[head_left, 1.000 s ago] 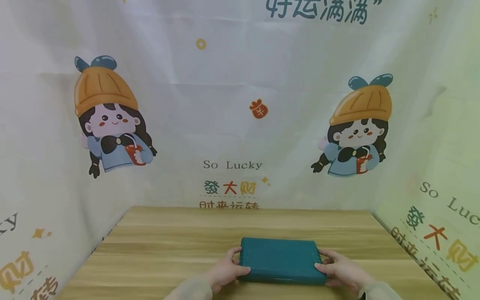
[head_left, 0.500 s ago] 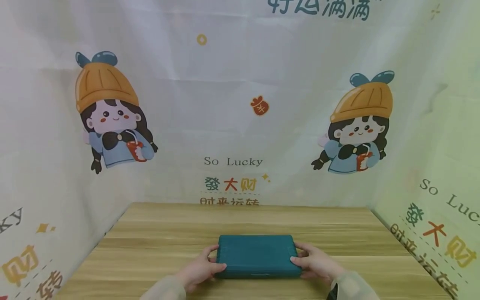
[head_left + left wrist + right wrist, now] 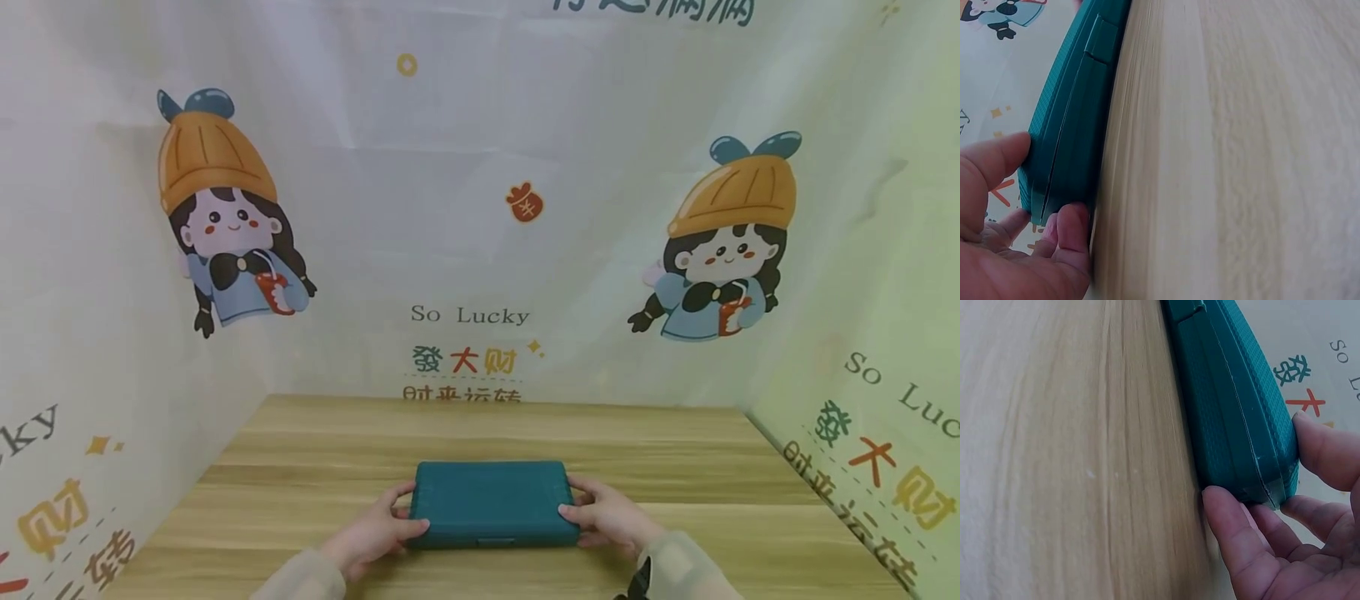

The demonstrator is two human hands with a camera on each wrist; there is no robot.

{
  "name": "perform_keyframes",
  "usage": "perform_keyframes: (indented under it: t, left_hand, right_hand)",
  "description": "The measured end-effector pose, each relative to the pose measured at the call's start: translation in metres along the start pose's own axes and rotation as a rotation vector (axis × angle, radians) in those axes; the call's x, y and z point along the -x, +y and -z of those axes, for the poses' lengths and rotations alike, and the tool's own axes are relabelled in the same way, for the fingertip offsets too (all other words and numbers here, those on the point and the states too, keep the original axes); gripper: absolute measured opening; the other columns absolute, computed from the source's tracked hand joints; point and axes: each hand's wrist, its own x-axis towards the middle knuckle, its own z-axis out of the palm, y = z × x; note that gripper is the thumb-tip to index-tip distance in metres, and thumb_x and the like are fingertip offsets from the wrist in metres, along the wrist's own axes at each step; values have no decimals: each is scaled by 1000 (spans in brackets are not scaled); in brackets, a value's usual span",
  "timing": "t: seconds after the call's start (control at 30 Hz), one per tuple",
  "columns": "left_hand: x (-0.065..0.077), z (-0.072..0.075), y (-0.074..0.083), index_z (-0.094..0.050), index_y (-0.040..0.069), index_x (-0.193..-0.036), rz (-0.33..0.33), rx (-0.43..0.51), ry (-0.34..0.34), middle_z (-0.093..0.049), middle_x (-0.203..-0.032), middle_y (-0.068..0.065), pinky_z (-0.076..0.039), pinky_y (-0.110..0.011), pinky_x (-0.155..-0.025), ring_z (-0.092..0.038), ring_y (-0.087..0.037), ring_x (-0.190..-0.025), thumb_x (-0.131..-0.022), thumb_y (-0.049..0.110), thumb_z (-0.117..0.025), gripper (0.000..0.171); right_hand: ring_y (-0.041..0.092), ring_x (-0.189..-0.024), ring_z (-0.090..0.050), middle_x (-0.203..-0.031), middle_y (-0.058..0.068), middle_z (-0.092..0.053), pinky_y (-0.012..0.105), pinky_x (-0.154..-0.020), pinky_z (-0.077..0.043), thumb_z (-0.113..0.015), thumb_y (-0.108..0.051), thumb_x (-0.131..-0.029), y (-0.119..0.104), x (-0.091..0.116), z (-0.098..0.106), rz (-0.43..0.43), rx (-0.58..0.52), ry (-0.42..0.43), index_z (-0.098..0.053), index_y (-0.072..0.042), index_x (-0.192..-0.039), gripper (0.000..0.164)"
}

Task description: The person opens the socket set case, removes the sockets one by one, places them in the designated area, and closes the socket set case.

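A flat teal plastic case (image 3: 491, 500) with a closed lid lies on or just over the wooden table, its front latch (image 3: 1102, 39) facing me. My left hand (image 3: 378, 527) grips the case's left end, with the thumb on the top edge and the fingers curled at the side and lower edge. At the other end my right hand (image 3: 611, 518) holds it the same way. In the right wrist view a seam (image 3: 1244, 419) runs along the case's side between lid and base. Whether the underside touches the wood is hard to tell.
The wood-grain table (image 3: 315, 442) spreads around the case on all sides. Behind it and at both sides hangs a pale printed cloth (image 3: 450, 233) with cartoon figures and lettering. A dark band (image 3: 640, 579) shows at the right sleeve.
Both hands have carried or slid the case leftward from right of centre to about the middle. It was slightly turned before and now lies squarer to me. The head view has tilted down slightly.
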Motion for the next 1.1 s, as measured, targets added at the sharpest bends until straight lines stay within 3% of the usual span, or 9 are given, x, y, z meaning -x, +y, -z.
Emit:
perform_keyframes:
  t: [0.27, 0.4, 0.47, 0.63, 0.67, 0.77, 0.9, 1.0, 1.1]
  left_hand:
    - [3, 1, 5, -22, -2, -149, 11, -9, 3, -43, -129, -33, -47, -38, -74, -57, -26, -97, -88, 19, -72, 81]
    - [0, 1, 8, -23, -1, -149, 33, -58, 2, -38, -133, -36, -48, -44, -80, -54, -38, -109, -87, 24, -73, 84]
    - [-1, 1, 11, -30, 0, -148, 18, -187, 31, -36, -136, -35, -46, -50, -87, -47, -44, -118, -85, 31, -75, 83]
    - [-7, -8, 21, -54, 5, -134, -165, -754, 162, -46, -132, -22, -39, -57, -95, -44, -42, -121, -81, 56, -70, 76]
    - [-10, -11, 23, -55, 7, -134, -204, -852, 162, -48, -131, -20, -38, -57, -96, -44, -40, -121, -80, 61, -68, 77]
    - [-17, -18, 30, -48, 15, -143, -281, -1031, 47, -43, -142, -15, -32, -58, -102, -39, -38, -130, -76, 71, -64, 88]
    - [-31, -22, 36, -31, 24, -152, -311, -1142, -174, -23, -157, -10, -19, -56, -111, -21, -35, -143, -72, 73, -66, 100]
    - [-39, -21, 36, -27, 28, -154, -301, -1164, -230, -18, -159, -9, -17, -55, -112, -16, -33, -144, -71, 70, -69, 101]
    - [-45, -19, 32, -27, 30, -153, -295, -1160, -229, -17, -159, -9, -19, -55, -111, -16, -33, -144, -71, 70, -69, 101]
  right_hand:
    - [25, -93, -61, -126, 29, -45, 42, -74, -54, -68, -21, -92, 0, 1, -4, 4, -23, 19, -20, 5, -150, 80]
    - [24, -89, -62, -126, 28, -46, 40, -71, -54, -68, -20, -91, 2, 1, -5, 18, -32, 35, -21, 5, -150, 80]
    - [23, -89, -62, -127, 29, -46, 40, -71, -54, -69, -20, -91, 3, 2, -5, 20, -32, 39, -21, 5, -150, 80]
    - [24, -89, -64, -132, 32, -43, 42, -72, -54, -68, -21, -91, 5, 4, -5, 18, -32, 36, -21, 4, -150, 80]
    - [24, -89, -64, -132, 32, -43, 42, -72, -54, -69, -21, -91, 5, 5, -5, 20, -32, 36, -21, 4, -150, 80]
    - [25, -89, -64, -132, 32, -42, 43, -72, -54, -69, -23, -90, 7, 6, -5, 24, -29, 40, -22, 4, -150, 81]
    - [26, -91, -63, -132, 33, -40, 43, -72, -53, -69, -23, -91, 7, 7, -6, 34, -24, 65, -24, 4, -149, 78]
    - [27, -93, -61, -132, 33, -41, 44, -72, -53, -68, -21, -91, 7, 8, -10, 46, -20, 89, -26, 6, -148, 75]
    - [28, -94, -60, -129, 32, -43, 45, -73, -53, -67, -20, -92, 7, 9, -14, 57, -13, 111, -28, 9, -146, 72]
